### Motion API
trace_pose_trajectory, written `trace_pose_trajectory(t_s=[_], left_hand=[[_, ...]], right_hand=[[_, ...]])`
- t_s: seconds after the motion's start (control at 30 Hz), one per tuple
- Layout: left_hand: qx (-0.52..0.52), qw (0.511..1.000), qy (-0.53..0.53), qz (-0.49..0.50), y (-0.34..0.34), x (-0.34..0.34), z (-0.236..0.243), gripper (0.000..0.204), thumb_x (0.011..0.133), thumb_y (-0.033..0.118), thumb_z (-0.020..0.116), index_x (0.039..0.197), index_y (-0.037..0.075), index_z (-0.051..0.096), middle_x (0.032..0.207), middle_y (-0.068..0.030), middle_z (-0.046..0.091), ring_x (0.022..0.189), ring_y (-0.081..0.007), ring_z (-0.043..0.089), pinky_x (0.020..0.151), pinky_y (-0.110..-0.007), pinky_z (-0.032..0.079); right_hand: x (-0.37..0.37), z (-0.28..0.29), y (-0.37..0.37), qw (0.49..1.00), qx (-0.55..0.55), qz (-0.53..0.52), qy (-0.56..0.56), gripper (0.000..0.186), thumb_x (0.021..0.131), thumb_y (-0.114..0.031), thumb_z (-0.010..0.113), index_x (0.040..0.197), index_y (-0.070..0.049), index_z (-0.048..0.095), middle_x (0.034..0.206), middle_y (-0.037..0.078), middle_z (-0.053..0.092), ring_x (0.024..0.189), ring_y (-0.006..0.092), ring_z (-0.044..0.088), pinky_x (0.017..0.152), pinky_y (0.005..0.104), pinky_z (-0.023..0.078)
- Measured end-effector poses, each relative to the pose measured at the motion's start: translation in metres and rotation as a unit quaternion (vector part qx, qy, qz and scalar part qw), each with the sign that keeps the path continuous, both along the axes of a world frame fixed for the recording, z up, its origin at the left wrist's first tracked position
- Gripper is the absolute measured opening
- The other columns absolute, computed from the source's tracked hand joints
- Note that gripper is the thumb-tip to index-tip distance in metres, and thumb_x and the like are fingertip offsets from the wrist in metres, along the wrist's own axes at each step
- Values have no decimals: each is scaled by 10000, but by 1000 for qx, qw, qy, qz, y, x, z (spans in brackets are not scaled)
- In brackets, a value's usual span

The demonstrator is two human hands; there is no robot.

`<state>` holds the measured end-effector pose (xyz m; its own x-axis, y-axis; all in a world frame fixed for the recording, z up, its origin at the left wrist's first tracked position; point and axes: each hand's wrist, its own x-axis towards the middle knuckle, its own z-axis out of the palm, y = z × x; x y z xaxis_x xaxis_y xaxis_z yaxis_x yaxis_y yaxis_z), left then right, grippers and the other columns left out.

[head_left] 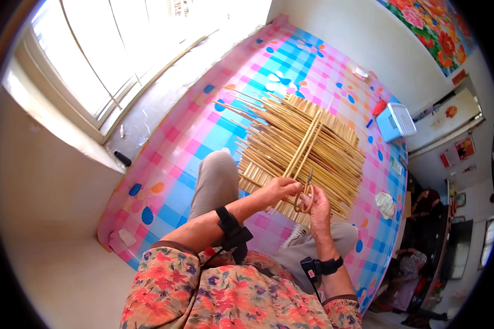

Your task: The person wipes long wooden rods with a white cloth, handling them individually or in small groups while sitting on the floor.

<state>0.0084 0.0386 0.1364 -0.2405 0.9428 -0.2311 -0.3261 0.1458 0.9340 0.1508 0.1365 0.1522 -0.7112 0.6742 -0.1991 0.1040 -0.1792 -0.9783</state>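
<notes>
A large mat of pale straw stalks (291, 142) lies on a pink and blue checked bed cover (175, 142), with loose stalk ends sticking out at its far left. My left hand (279, 189) pinches the near ends of two long stalks (304, 145) that run across the mat. My right hand (317, 207) holds orange-handled scissors (306, 196), blades pointing up at those stalks. Both wrists carry black straps. My bent knee (217, 175) rests beside the mat.
A light blue plastic basket (396, 122) and a red-handled tool (377, 108) sit at the far right of the bed. A white cloth (386, 204) lies near the right edge. A window (93, 60) and sill run along the left. Another person sits low at the right (411, 268).
</notes>
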Motion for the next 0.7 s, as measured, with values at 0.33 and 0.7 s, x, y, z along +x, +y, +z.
trace_pose_trajectory(t_s=[0.33, 0.7], left_hand=[[108, 978, -91, 150, -84, -45, 61, 606, 905, 330, 494, 1337, -24, 259, 1082, -95, 494, 895, -132, 527, 725, -250, 461], [62, 858, -140, 490, -180, -169, -24, 521, 820, 406, 570, 1203, 74, 450, 928, -56, 522, 857, -170, 544, 629, -327, 487]], right_hand=[[-101, 70, -72, 976, 127, 172, 48, 355, 828, -15, 576, 1160, -7, 448, 877, 48, 573, 752, 77, 558, 639, 204, 485], [-124, 60, -88, 938, 243, 246, -11, 311, 869, -44, 500, 1167, 34, 457, 1049, 124, 564, 960, 183, 569, 806, 278, 465]])
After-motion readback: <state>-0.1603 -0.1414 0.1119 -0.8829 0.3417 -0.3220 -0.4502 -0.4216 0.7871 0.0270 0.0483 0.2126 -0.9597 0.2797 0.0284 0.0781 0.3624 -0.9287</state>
